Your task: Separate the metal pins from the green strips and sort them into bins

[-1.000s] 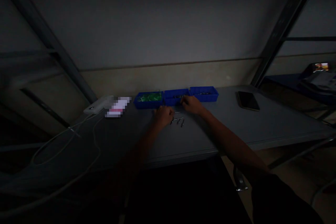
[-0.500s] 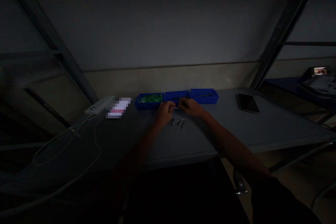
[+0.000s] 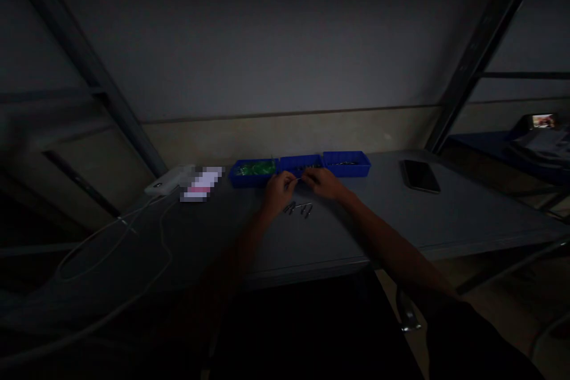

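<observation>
My left hand [image 3: 278, 191] pinches one end of a thin, shiny metal rod [image 3: 298, 179] in front of the blue bins. My right hand [image 3: 321, 181] is closed at the other end of it, fingertips close to the left ones. Whatever small part the right fingers hold is hidden. Just below the hands, several small metal pins [image 3: 307, 211] lie on the grey table [image 3: 338, 231]. Behind the hands stand the middle blue bin [image 3: 300, 161] with small metal parts, the left blue bin [image 3: 252, 181] with green plastic bags, and the right blue bin [image 3: 351, 171] with thin metal pieces.
A dark phone [image 3: 421, 176] lies on the right of the table. On the left are a white power strip [image 3: 167, 181] with cables and a lit, blurred-out screen [image 3: 202, 184]. A wall rises behind the bins. The light is dim.
My right hand has come slightly closer to the left, so less of the rod shows between them. Both hands keep their pinch; the bins have not moved.
</observation>
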Available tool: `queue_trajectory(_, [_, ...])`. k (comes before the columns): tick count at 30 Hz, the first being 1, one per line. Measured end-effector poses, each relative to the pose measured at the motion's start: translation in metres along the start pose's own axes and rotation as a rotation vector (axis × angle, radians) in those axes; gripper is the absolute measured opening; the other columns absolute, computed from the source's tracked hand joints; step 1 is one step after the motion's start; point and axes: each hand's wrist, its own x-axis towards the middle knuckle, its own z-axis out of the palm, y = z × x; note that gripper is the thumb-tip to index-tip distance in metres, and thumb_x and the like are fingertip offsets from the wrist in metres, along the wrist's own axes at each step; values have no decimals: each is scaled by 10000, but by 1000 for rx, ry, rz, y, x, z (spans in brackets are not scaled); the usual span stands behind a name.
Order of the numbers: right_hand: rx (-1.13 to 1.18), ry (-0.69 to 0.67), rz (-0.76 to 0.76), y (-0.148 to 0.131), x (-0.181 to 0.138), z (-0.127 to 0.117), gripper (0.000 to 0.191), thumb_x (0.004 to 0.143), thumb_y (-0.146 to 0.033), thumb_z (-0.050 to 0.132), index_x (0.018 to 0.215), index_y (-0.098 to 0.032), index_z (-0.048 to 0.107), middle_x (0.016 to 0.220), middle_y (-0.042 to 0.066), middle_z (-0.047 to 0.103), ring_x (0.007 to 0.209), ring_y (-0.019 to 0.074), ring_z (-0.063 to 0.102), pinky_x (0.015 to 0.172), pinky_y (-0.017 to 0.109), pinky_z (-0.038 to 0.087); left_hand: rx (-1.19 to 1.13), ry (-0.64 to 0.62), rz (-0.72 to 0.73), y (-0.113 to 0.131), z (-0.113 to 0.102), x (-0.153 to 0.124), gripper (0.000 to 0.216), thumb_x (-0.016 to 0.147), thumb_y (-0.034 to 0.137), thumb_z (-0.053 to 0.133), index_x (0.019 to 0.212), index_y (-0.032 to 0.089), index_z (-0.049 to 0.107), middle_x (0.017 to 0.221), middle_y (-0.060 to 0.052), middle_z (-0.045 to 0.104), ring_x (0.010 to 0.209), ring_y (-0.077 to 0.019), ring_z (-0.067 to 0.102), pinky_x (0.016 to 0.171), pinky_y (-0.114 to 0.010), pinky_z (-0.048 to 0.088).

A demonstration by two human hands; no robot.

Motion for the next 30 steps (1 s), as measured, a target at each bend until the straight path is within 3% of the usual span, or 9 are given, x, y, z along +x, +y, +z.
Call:
queue_trajectory(7, [19,-6,-3,-3,0,-1,280,895,-274,422,748,-126,610,675,23,591,595,104,485,574,215,290,21,-8,-10,1,-3,-2,257,865,318,415,765,167,597,683,-25,642,645,-143,584,615,-239,415])
queue_trajectory(13, [41,-30,-1,-3,-1,1,323,904,-270,402,672,-128,577,598,-9,529,547,85,430,540,207,262,-22,-1,21,-2,-3,-3,219,842,345,458,872,179,598,574,27,560,545,-118,529,544,-214,371])
queue_trajectory(19, [69,-12,-5,-5,-1,-1,329,913,-296,385,701,-131,574,614,-5,534,562,88,442,549,207,277,7,-10,46,1,-6,-2,227,857,316,421,797,180,593,672,-3,620,628,-126,562,601,-221,396])
queue_trajectory(24, [97,24,-19,-5,-1,-2,222,882,-286,450,827,-141,608,720,17,607,633,101,507,594,203,320,46,-20,-12,1,-6,0,313,883,331,365,699,181,569,682,-24,639,664,-142,587,636,-239,416])
queue_trajectory(30, [38,39,-8,-7,-1,-4,246,902,-267,414,800,-138,597,726,32,607,649,111,515,624,212,332,-4,31,14,2,-6,-1,234,869,329,408,814,179,578,669,-8,618,632,-135,574,620,-231,415])
